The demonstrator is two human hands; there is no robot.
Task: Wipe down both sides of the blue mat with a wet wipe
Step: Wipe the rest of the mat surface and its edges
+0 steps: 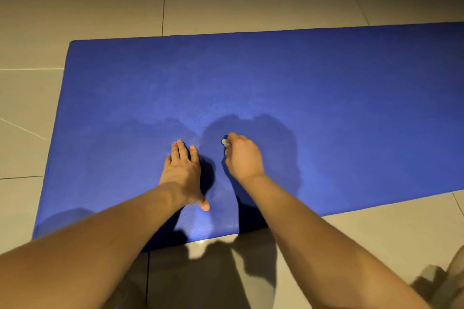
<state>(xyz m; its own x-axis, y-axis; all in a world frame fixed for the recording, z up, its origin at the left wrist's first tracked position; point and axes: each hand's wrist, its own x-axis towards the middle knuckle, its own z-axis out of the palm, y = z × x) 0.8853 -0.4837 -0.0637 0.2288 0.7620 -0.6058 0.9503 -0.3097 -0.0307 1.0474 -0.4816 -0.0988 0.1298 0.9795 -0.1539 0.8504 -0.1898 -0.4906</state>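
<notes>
The blue mat [326, 98] lies flat on the tiled floor and runs out of view to the right. My left hand [183, 173] rests flat on the mat near its front edge, fingers straight and thumb spread. Just to its right, my right hand [242, 157] is curled and pressed down on the mat. A small white bit of the wet wipe [224, 142] shows at its fingertips; most of the wipe is hidden under the hand. A darker damp-looking patch surrounds the right hand.
Light tiled floor [100, 7] surrounds the mat on the left, far and near sides. A wall base runs along the top of the view. A bit of beige clothing [444, 281] shows at the bottom right corner.
</notes>
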